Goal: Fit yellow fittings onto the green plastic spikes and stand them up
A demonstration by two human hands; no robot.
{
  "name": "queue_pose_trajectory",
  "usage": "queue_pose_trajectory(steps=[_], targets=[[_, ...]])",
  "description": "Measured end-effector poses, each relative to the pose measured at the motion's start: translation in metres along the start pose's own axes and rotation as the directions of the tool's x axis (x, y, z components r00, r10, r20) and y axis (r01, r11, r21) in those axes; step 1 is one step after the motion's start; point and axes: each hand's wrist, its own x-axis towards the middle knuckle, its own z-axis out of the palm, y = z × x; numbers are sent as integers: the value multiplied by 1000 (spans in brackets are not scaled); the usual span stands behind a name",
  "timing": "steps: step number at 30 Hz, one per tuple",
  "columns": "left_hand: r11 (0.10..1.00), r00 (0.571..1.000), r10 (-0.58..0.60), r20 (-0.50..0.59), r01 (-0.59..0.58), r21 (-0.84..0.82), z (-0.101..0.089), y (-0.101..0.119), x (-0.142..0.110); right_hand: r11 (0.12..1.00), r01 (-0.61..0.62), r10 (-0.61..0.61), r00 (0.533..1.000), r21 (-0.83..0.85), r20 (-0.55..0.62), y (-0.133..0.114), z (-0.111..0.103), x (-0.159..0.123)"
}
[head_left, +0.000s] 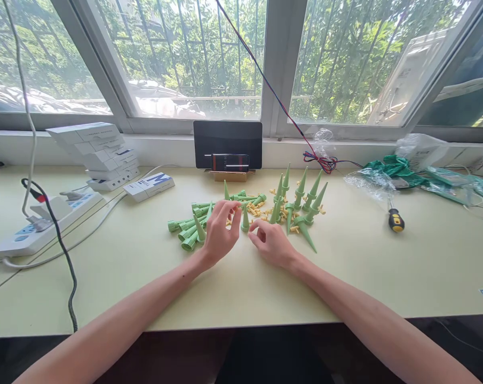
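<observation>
My left hand hovers over the desk with its fingers curled and its fingertips pinched beside an upright green cone spike. My right hand rests on the desk just right of that spike, fingers bent, thumb and forefinger close together near its base. A heap of green spikes lies on its side left of my left hand. Several spikes stand upright behind my right hand. Small yellow pieces are scattered between the two groups.
A dark tablet on a stand leans at the windowsill. White boxes are stacked at back left. A power strip with cables lies at left. A yellow-handled screwdriver and plastic bags lie at right.
</observation>
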Motion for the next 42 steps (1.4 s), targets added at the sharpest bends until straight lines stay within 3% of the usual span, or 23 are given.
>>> queue_pose_trajectory(steps=[8,22,31,42], targets=[[991,990,25,136,-6,-133,3,2,-7,998,15,-14,999,59,-32,-7,-4,1],[969,963,-134,234,177,-175,3,1,-10,993,47,-43,998,108,-35,-9,-4,0],[954,950,-186,250,235,-184,2,1,-8,987,27,-19,999,160,-50,-12,-7,-2],[981,967,-161,199,179,-74,2,0,-7,972,4,30,989,234,-142,-15,-8,-2]])
